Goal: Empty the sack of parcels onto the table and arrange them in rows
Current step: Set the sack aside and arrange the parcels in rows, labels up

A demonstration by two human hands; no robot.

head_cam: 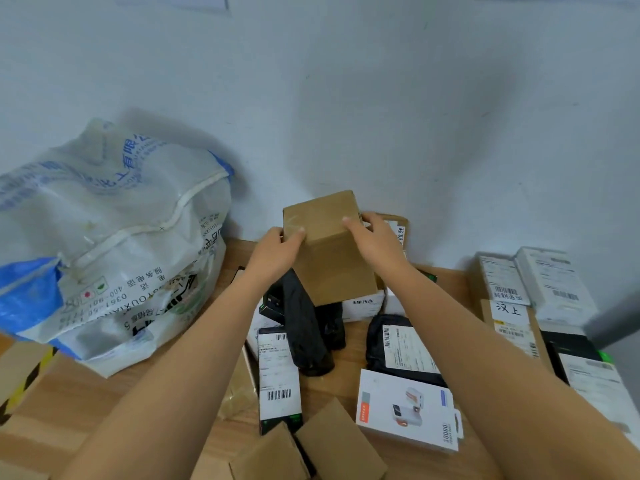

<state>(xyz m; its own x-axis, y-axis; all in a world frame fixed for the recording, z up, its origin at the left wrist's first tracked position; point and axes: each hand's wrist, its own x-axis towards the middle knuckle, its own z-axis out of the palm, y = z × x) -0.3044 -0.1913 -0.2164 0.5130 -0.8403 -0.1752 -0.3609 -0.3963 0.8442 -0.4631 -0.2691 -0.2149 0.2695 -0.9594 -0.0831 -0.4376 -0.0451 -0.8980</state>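
Noted pale bluish-white wall (381, 98), matte, lightly scuffed, with soft diffuse shadows at centre and right, directly behind light wood-grain table (349, 362) butted against it; edge of whiter panel (173, 1) at top left; darker grey strip (625, 317) at far right edge, nature unclear.

sack (114, 244) left on table (349, 355) | box (329, 244) centre, held above parcels (277, 368) | stacked parcels (540, 292) right

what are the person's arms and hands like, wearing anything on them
Both arms are bare as far up as the picture shows, with no sleeves in view. The left hand and right hand wear no gloves, and no watch, bracelet or ring shows on the wrists or the visible fingers.
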